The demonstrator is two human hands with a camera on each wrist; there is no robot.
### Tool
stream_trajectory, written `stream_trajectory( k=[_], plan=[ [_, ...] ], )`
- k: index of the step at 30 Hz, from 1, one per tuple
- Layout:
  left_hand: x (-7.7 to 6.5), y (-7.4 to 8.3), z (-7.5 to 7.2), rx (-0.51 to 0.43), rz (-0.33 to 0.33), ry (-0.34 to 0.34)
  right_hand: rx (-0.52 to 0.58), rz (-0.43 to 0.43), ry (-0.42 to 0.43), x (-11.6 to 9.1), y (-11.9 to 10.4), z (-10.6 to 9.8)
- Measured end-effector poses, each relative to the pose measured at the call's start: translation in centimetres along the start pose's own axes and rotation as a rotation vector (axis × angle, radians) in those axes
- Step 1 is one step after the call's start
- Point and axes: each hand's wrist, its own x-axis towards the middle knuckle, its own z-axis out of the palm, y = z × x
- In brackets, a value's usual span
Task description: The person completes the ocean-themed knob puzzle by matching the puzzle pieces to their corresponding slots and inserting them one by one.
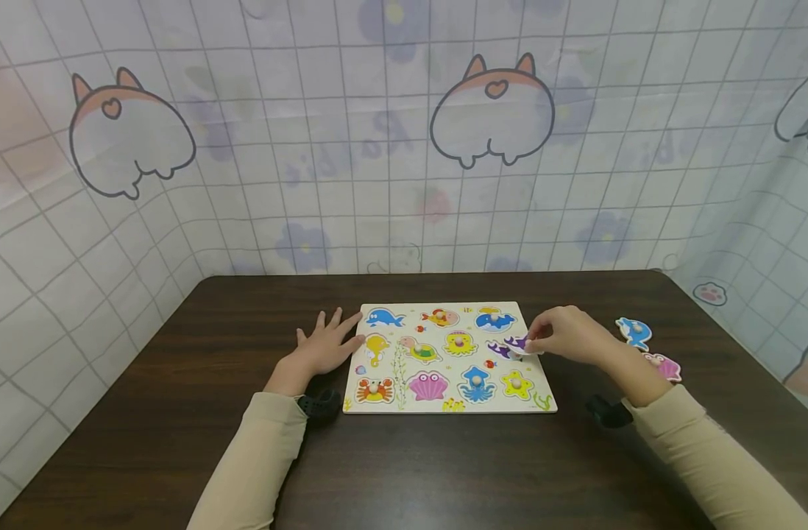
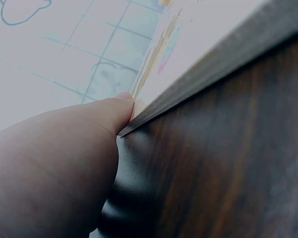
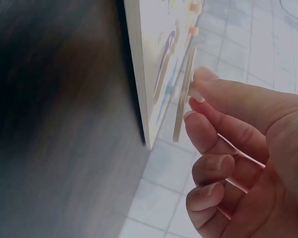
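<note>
Puzzle piece [image 1: 518, 343], purple and white, thin, pinched by right hand [image 1: 574, 336], left hand [image 1: 323, 347] spread, touching board [image 1: 539, 377]

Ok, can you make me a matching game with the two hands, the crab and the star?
1. Left hand
2. Right hand
3. Crab
4. Star

A. yellow
B. pinching a purple piece
C. touching the board's left side
D. orange, in the board's near left corner

Pairs: 1-C, 2-B, 3-D, 4-A

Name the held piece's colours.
The held piece is purple and white, clearest in the head view.
</note>
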Motion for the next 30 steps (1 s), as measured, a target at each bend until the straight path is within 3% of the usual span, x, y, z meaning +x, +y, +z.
stream_trajectory(
  k=[14,30],
  plan=[
    [0.0,-0.1,0.0,0.001,0.0,0.006,-0.045,0.023,-0.068,1.0,-1.4,1.0],
    [0.0,0.0,0.0,0.001,-0.002,0.011,-0.098,0.04,-0.086,2.0,-2.0,1.4]
  ],
)
